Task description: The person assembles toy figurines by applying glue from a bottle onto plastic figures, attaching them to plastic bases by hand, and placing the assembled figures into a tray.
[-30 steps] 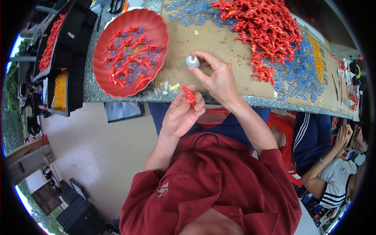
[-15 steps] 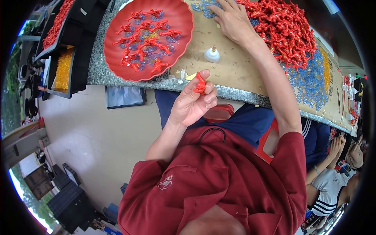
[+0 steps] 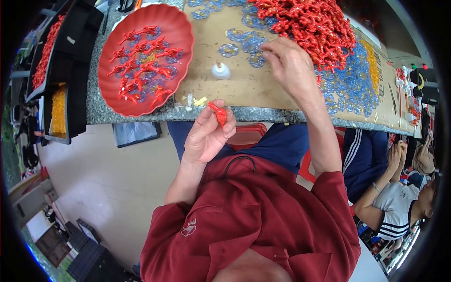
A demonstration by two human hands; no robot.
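Note:
A small glossy red plastic figurine is pinched upright between the thumb and fingers of my left hand, just off the table's near edge. My right hand is over the table, thumb and forefinger drawn together beside a clear blue disc-like piece; what they hold, if anything, is too small to make out. More blue pieces lie loose beyond it. A red scalloped tray on the left carries rows of red figurines set on bluish clear pieces. A white squeeze bottle stands between tray and right hand.
A big heap of red figurines is piled at the far right, beside spread blue pieces and a yellow strip of pieces. Black bins hold red and yellow parts at left. Another person sits at right.
My right hand has come nearer and rightward from the far blue pieces. My left hand still holds the red figurine. The whole view has shifted, showing more of the far table.

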